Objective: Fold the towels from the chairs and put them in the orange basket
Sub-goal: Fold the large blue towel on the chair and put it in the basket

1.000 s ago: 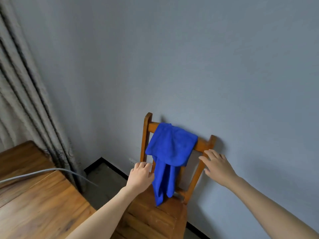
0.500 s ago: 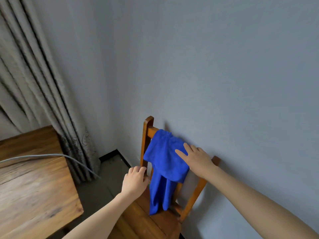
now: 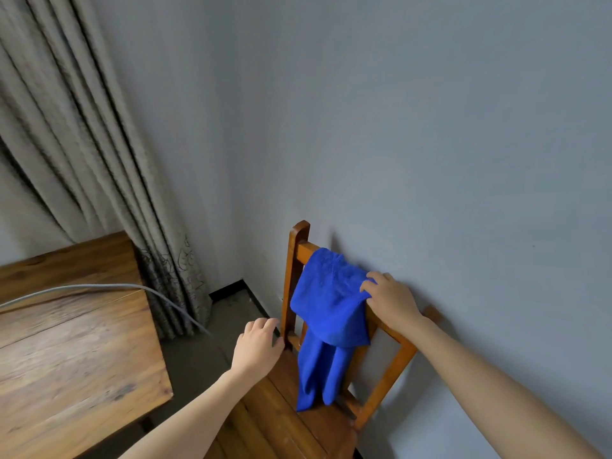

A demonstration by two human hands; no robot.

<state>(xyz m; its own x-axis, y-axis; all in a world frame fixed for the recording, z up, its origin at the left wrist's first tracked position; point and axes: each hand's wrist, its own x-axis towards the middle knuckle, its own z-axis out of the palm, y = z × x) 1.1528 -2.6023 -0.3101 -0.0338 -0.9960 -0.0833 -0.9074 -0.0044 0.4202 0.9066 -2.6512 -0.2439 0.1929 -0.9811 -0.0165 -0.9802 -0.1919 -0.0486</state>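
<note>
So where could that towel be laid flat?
Widest bare patch: the wooden table, between the grey cable and its near edge. The chair seat is bare only in front of the hanging blue towel. Crowded: the chair back, where the right hand grips the towel and the left hand hovers.

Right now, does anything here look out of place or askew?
The blue towel hangs bunched and lopsided over the chair back, where the right hand grips it. A grey cable trails across the table and off its edge.
</note>
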